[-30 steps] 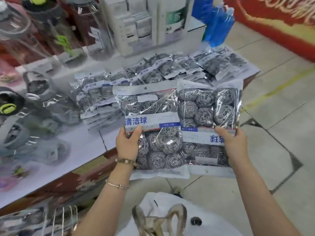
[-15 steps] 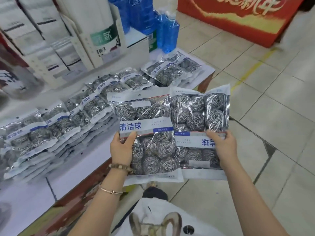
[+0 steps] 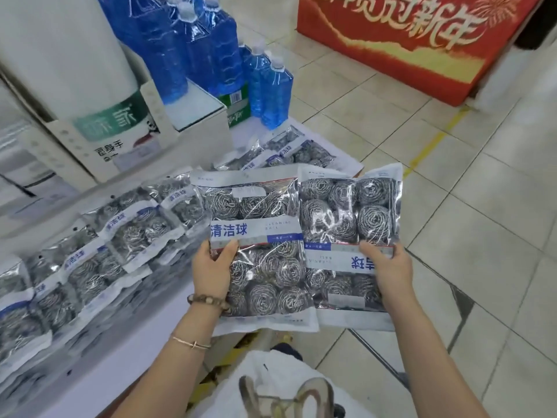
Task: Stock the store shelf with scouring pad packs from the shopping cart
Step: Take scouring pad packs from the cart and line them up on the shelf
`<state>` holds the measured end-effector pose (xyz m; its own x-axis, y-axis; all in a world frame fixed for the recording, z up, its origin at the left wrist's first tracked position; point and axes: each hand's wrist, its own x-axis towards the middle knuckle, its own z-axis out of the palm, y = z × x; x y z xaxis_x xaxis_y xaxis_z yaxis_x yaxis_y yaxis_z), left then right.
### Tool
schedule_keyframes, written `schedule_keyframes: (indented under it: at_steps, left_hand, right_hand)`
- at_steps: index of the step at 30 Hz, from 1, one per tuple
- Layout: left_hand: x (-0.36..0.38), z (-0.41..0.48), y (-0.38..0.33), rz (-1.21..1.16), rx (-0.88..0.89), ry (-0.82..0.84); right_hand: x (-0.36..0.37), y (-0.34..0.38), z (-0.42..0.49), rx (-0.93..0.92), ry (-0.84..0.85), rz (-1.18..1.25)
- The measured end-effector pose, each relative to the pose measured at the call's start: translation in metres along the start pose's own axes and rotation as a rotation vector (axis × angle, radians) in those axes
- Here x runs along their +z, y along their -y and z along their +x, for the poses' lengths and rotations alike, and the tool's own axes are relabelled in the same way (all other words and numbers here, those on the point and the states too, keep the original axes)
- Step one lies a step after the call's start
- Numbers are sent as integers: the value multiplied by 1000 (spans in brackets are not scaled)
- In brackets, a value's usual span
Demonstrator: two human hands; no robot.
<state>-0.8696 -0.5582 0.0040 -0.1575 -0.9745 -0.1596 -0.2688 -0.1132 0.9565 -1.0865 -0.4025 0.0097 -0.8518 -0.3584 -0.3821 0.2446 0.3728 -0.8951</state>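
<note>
Head view: shelf at nine o'clock already holds many packs; left hand and right hand each grip another pack, unshelved.

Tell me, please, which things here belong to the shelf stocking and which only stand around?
Part of the job:
left hand
right hand
upright pack
upside-down pack
packs on the shelf

Just standing around:
blue bottles
white carton
red display
</note>
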Motion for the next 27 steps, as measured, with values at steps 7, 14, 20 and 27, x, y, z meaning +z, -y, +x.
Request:
schedule_keyframes:
  at_steps: [7,14,20,27]
  left_hand:
    - [54,53,-22,68,-37,-29]
    - [109,97,-31,51,-134,-61]
    - [179,141,-45,44,-208,-121]
    - [266,199,-66,44,-334,-277]
  right_hand:
    - [10,32,73,-1,7,-27]
    - [14,62,153,-40,9,-60]
    - [23,94,251,-63,115,-153]
    - [29,148,376,-98,248,-261]
